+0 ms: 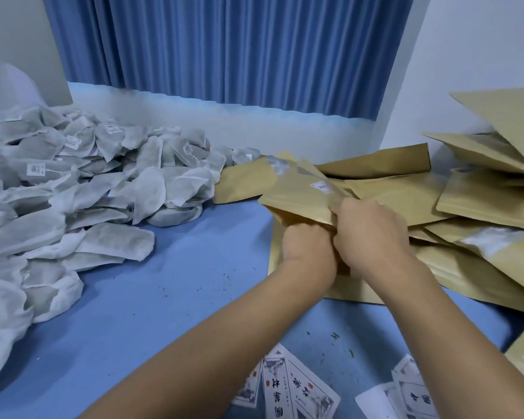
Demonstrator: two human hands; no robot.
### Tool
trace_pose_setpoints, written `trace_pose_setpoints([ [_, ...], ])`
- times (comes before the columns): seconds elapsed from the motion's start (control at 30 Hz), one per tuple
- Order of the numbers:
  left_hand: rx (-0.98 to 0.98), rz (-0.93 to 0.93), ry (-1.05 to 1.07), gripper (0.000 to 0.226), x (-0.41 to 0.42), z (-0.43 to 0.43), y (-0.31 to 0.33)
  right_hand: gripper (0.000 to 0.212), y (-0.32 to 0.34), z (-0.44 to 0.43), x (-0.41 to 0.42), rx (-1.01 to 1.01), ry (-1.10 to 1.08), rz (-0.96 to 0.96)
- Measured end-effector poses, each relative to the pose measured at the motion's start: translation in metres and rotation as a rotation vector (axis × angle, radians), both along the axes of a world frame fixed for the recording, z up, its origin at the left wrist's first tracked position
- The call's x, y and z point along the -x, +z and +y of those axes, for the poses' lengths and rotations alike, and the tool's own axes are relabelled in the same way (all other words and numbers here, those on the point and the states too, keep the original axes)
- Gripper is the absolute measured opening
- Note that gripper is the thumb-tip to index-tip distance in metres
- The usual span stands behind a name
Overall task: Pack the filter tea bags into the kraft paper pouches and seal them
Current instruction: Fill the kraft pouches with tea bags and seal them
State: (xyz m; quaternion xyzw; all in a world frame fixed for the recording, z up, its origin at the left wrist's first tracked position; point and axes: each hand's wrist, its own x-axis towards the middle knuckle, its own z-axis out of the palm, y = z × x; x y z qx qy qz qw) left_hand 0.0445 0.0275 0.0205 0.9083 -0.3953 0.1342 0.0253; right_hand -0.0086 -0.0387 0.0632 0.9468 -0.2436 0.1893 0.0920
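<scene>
Head view: both hands grip one kraft pouch, between the two stockpiles.
The kraft pouch [297,196] lies just beyond the knuckles, its long axis running away and leftward toward the tea bag pile [88,189]. The left hand [307,244] and right hand [366,234] meet at its near edge, equally close, fingers curled into the paper with the tips hidden. Both forearms reach forward and converge.

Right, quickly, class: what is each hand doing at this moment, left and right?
Left hand: closed, gripping the near edge of the kraft pouch.
Right hand: closed, gripping the same pouch right beside it.
</scene>
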Motion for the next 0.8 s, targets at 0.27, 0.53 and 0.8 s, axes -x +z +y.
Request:
trace_pose_setpoints([
  [0.27,0.49,0.523,-0.118,0.034,-0.039,-0.002,-0.029,0.022,0.014,0.004,-0.049,-0.103,-0.094,0.16],
  [0.53,0.734,-0.194,-0.078,0.02,-0.074,0.117,-0.044,0.026,-0.005,-0.014,-0.051,-0.264,-0.107,0.196],
  [0.8,0.014,0.263,0.652,0.041,-0.119,0.179,-0.054,0.034,-0.016,-0.007,-0.056,-0.269,-0.079,0.11],
])
